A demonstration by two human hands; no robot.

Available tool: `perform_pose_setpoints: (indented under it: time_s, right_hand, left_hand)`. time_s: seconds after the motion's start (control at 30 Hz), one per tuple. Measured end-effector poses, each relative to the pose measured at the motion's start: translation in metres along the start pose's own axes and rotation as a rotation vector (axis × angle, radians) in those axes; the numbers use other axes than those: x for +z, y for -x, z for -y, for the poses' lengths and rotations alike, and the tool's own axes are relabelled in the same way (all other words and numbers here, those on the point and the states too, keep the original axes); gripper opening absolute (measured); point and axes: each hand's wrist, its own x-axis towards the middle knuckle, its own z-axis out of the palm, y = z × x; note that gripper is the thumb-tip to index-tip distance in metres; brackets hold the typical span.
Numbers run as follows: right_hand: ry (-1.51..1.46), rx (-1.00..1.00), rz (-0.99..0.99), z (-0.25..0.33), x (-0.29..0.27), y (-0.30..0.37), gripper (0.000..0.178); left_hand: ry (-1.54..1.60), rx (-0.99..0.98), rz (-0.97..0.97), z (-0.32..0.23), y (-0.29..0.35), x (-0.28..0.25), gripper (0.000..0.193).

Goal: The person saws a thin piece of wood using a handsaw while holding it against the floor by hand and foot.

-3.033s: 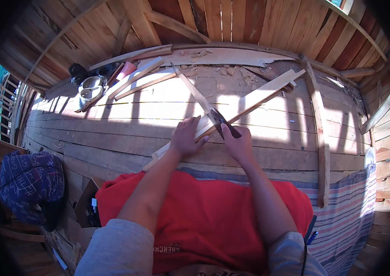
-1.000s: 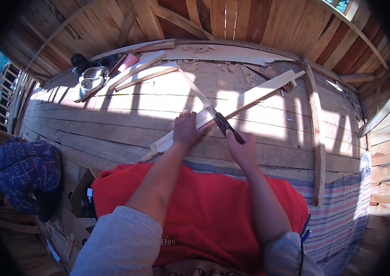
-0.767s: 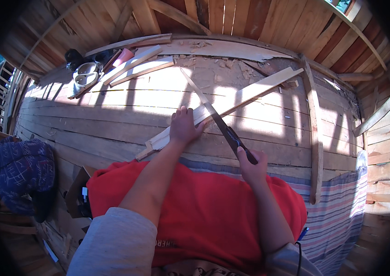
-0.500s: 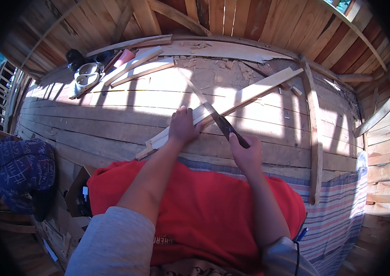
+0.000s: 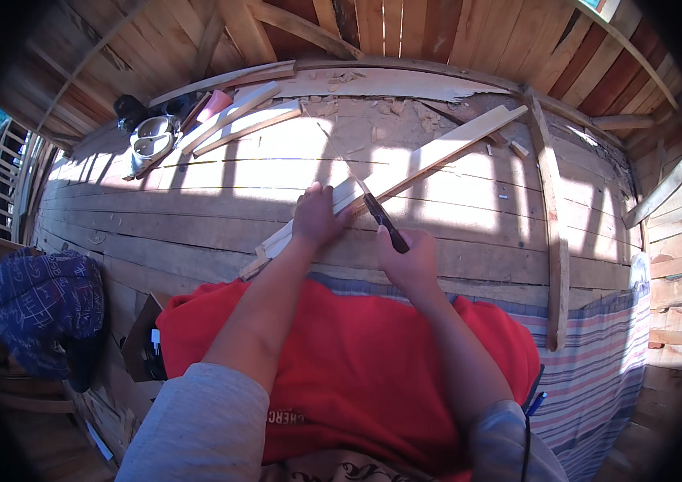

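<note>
Clock: 12 is straight ahead of the seated person, centred where blade meets board.
Board: a long, flat, pale wooden board (image 5: 445, 155) lies slantwise on the weathered plank floor (image 5: 196, 213), ahead of the knees; long axis 8 to 2 o'clock, far end toward 2. A smaller piece of wood (image 5: 256, 263) shows at its 8 o'clock end; how the two sit together I cannot tell.
Saw: a black-handled handsaw with a thin metal blade (image 5: 376, 210) points to 11 o'clock, close to square across the board; tip washed out by sun.
Left hand: the left hand (image 5: 318, 218) is clasped over the board just 8 o'clock of the blade, fingers on the far side, thumb on the near. Likely there to pin the wood against sliding; pressure not readable.
Right hand: the right hand (image 5: 407, 255) is wrapped round the saw's handle at 5 o'clock, probably so blade and forearm run nearly in line.
Lap: bright red cloth (image 5: 365, 345) spread over the legs, perhaps against dust.
Aside: two pale wooden lengths (image 5: 232, 120) lie at 10 o'clock, well apart from the saw.
</note>
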Motion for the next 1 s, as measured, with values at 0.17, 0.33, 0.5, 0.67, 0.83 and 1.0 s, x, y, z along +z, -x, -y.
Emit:
perform_pose_setpoints:
  time_s: [0.17,0.33,0.5,0.67,0.83,1.0]
  right_hand:
    - [-0.028,0.068,-0.021,-0.009,-0.001,0.010,0.049]
    - [-0.116,0.185,-0.011,-0.012,-0.045,0.046,0.048]
    - [-0.028,0.130,-0.038,-0.018,-0.026,0.025,0.047]
    - [0.025,0.059,-0.023,0.017,-0.001,-0.015,0.047]
    - [-0.041,0.157,-0.013,-0.017,-0.018,0.015,0.048]
    - [-0.073,0.192,-0.020,-0.024,-0.046,0.052,0.048]
  left_hand:
    - [0.023,0.001,-0.010,-0.002,0.000,0.003,0.063]
    - [0.027,0.011,-0.034,0.001,0.005,-0.004,0.062]
    - [0.008,0.045,-0.099,-0.001,0.008,0.004,0.061]
    - [0.090,-0.046,0.111,0.010,-0.012,-0.005,0.062]
    - [0.086,-0.025,0.040,0.007,-0.007,0.000,0.061]
    - [0.093,-0.029,0.038,0.012,-0.005,-0.003,0.061]
